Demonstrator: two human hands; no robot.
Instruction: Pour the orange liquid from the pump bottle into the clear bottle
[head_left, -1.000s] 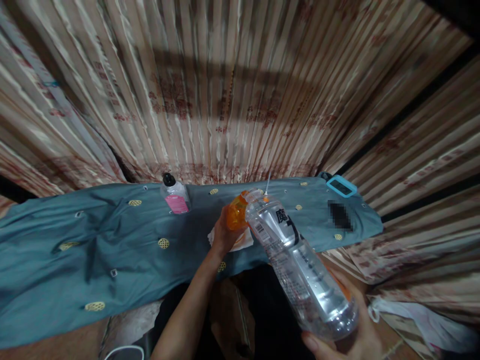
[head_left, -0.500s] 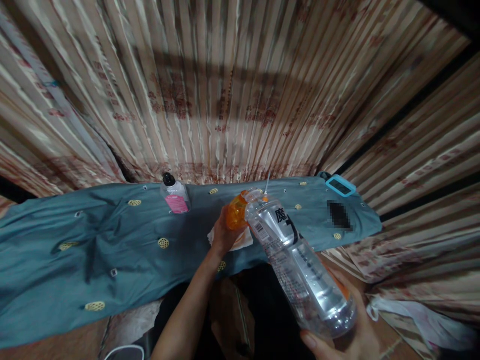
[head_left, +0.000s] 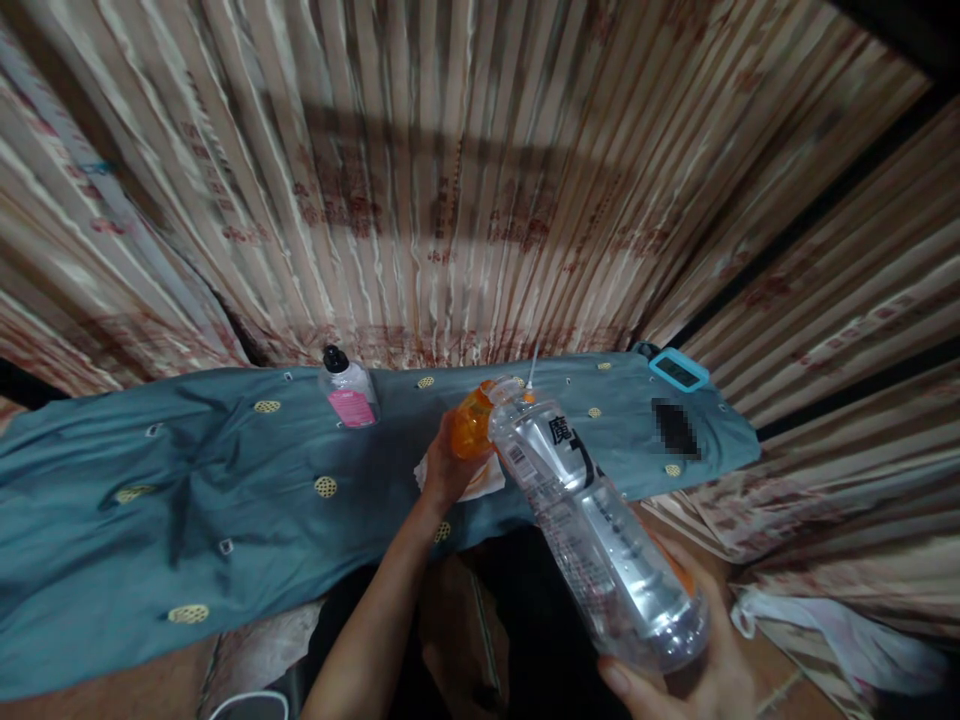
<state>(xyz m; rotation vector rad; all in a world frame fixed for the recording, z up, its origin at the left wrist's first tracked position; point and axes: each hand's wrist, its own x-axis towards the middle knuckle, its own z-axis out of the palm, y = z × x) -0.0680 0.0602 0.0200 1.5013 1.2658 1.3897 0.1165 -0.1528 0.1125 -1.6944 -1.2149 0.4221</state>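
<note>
orange bottle sits just below centre, toward six o'clock, above the bench, and i see the left hand closed around it. rightward, the clear bottle slants from mid-view toward five o'clock, its neck at the orange one's; whether they touch i can't tell. the right hand grips its base. at three o'clock, a blue-framed device.

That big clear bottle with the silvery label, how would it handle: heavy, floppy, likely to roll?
The large clear plastic bottle with the silvery label is probably light for its size: no liquid level is plain inside. Its rounded body would likely roll if laid on its side. Its see-through wall looks thin, so it may flex if the right hand squeezed.
</note>
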